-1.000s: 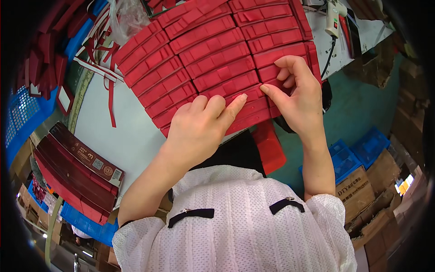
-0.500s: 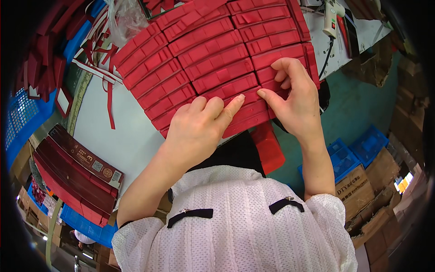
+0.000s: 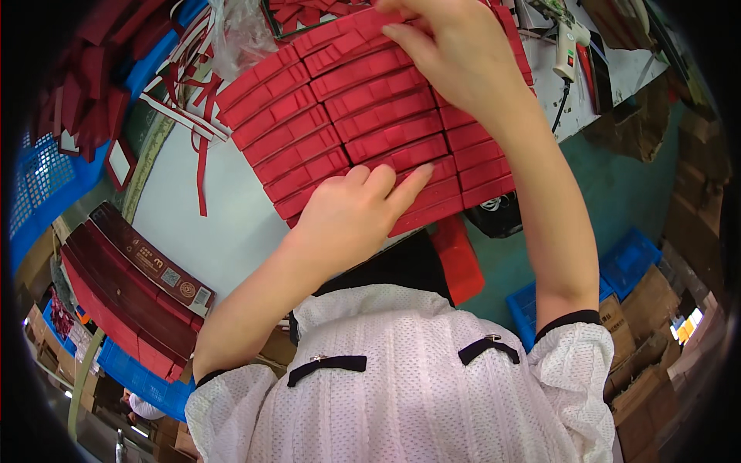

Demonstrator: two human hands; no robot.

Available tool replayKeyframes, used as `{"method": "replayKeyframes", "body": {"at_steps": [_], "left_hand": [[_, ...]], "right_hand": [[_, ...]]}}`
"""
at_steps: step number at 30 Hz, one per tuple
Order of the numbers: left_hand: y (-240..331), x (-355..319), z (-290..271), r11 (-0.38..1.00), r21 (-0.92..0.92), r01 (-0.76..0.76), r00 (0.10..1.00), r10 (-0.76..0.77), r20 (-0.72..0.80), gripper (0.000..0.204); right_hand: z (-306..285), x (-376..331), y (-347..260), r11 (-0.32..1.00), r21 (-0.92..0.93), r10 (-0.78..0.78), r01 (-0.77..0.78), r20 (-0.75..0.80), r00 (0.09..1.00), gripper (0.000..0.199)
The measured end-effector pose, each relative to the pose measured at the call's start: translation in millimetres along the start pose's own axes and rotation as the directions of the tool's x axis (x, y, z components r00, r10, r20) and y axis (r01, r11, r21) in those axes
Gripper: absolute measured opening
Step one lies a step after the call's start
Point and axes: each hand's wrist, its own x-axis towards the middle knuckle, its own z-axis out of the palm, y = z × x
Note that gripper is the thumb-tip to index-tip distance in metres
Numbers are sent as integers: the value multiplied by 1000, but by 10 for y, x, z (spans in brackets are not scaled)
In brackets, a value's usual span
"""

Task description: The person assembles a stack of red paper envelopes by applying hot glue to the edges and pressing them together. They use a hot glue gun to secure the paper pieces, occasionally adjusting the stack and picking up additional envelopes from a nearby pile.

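Note:
Red ribbon-trimmed boxes point(image 3: 390, 110), long and narrow, lie close together in rows on the white table. On the nearest boxes of the middle column rests my left hand point(image 3: 356, 207). Its index finger stretches along a red surface while the other fingers curl, and its thumb is hidden. My right hand point(image 3: 448, 54) reaches across to the far end of the rows, thumb and index finger apart above the boxes. Close by its thumb, a loose red ribbon piece point(image 3: 345, 45) lies slantwise on a far box. Some right-hand boxes are covered by my right forearm.
Loose ribbons point(image 3: 202, 174) and a clear plastic bag point(image 3: 241, 38) lie at the far left. A white glue gun point(image 3: 567, 50) with a cord is at the far right. Dark red boxes point(image 3: 131, 289) are stacked left, near a blue crate point(image 3: 46, 185).
My right hand has left the near boxes and reached forward to the far end of the rows. My left hand stays on the near boxes, its index finger slightly lifted.

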Motion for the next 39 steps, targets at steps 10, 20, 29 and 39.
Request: {"method": "replayKeyframes", "body": {"at_steps": [10,20,29,39], "left_hand": [[-318,226,-273,973,-197,121,735,-221,-641,40],[135,-149,-153,811,-510,286,914,-390,-108,10],[348,-157,145,792,-465,396,882,-469,-47,18],[383,-80,130,727,-452,517,818,-575,10,22]], "right_hand": [[-137,-104,-49,895,-198,-415,400,-38,909,14],[-290,-1099,19,821,491,244,-293,162,956,13],[-249,-1476,202,683,653,582,-328,-213,785,8],[-128,-1630,197,844,437,457,-311,-283,844,9]]}}
